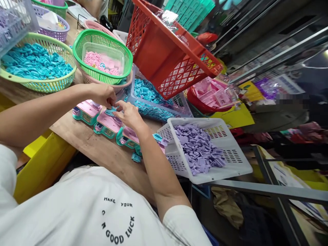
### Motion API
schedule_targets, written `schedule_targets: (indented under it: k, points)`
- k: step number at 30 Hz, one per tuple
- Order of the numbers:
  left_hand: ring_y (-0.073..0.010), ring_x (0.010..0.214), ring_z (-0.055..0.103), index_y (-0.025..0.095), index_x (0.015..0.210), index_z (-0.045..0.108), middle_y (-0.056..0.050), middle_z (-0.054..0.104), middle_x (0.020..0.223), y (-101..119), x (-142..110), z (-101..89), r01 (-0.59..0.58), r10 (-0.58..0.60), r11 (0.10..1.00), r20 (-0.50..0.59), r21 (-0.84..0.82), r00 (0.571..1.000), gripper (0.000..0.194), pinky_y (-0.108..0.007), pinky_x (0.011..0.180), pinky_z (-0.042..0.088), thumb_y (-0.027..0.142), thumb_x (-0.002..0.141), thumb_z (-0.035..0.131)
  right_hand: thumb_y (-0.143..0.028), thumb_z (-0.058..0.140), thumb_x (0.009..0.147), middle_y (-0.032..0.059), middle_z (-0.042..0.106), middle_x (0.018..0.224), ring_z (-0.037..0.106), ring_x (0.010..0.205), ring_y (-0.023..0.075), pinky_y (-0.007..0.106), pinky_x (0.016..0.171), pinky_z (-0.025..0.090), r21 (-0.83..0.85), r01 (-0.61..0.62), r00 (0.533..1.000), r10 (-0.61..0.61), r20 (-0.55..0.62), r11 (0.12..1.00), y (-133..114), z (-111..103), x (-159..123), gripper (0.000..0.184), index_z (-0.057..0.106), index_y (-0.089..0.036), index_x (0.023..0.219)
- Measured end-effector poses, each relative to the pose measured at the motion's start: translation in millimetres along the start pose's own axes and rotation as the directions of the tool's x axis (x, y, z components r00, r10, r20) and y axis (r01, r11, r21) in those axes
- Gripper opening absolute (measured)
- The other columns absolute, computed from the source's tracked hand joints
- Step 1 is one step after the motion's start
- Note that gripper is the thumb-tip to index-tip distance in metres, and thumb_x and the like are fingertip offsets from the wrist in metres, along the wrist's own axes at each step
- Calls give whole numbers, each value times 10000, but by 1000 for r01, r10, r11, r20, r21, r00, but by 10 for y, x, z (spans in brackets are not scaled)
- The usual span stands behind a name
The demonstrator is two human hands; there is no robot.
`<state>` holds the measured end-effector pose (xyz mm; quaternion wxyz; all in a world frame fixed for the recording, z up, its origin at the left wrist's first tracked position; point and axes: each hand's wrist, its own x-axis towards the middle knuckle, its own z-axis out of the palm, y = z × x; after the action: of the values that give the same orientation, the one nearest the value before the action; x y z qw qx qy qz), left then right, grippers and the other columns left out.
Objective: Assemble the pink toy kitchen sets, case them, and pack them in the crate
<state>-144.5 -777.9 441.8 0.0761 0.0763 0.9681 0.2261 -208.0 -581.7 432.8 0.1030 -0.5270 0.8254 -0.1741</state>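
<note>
My left hand (102,95) is closed, with its fingertips on a small blue plastic piece (110,111). From the other side, my right hand (128,114) pinches the same piece with thumb and fingers. The piece is at the back of the pink top of a small pink and teal toy vehicle (109,123); I cannot tell whether it is seated there. A similar toy (87,111) stands to the left, and another toy (128,137) is to the right, partly behind my right forearm. A loose blue part (136,157) lies near the table's front edge.
Behind my hands stand a green basket (77,51) of pink parts, a yellow-green basket (68,82) of blue parts and a clear crate (164,115) of blue parts. A red basket (151,51) leans over that crate. To the right, a white basket (230,171) holds purple parts.
</note>
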Motion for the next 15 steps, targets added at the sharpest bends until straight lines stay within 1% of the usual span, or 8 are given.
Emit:
schedule_targets:
  k: [2,4,6,10,13,15]
  points:
    - [-107,545,513,179,773,749,20,643,588,-8,-14,47,-23,22,999,-46,-33,999,77,-241,574,321,201,729,690,-282,680,929,62,766,1033,582,1152,278,464,1019,372,-97,10,1000,-11,-13,995,-21,21,-24,224,710,-230,1145]
    - [-106,555,520,178,750,739,27,629,580,-6,-26,89,-37,33,998,-110,-40,993,51,-234,599,331,202,722,703,-294,650,955,81,754,1041,559,1157,279,493,1051,326,-170,12,998,-22,-52,985,-47,55,-61,182,728,-233,1108]
    - [-107,579,534,172,748,730,28,622,590,-5,-37,125,-34,32,999,-159,-8,987,45,-227,633,346,202,727,705,-300,617,977,92,740,1048,547,1142,269,510,1076,289,-213,19,994,-41,-102,977,-70,92,-107,175,729,-225,1089]
    - [-118,681,586,154,804,724,18,648,675,-13,-85,194,-42,54,996,-165,73,985,84,-213,717,391,208,785,662,-275,617,977,92,734,1028,537,1142,270,532,1110,261,-243,42,986,-80,-147,969,-115,152,-168,151,710,-210,1077]
    - [-137,761,620,161,806,719,13,655,736,-3,-154,253,-42,63,993,-201,108,978,93,-225,780,422,215,808,643,-213,605,977,89,741,1049,537,1174,271,541,1146,251,-240,42,983,-84,-166,970,-173,192,-152,160,693,-202,1110]
    - [-132,807,622,127,840,728,6,653,775,7,-203,275,-29,60,990,-225,140,972,165,-241,844,430,243,841,611,-179,573,990,84,744,1076,525,1217,270,546,1175,231,-236,41,983,-81,-162,971,-222,196,-145,184,683,-197,1136]
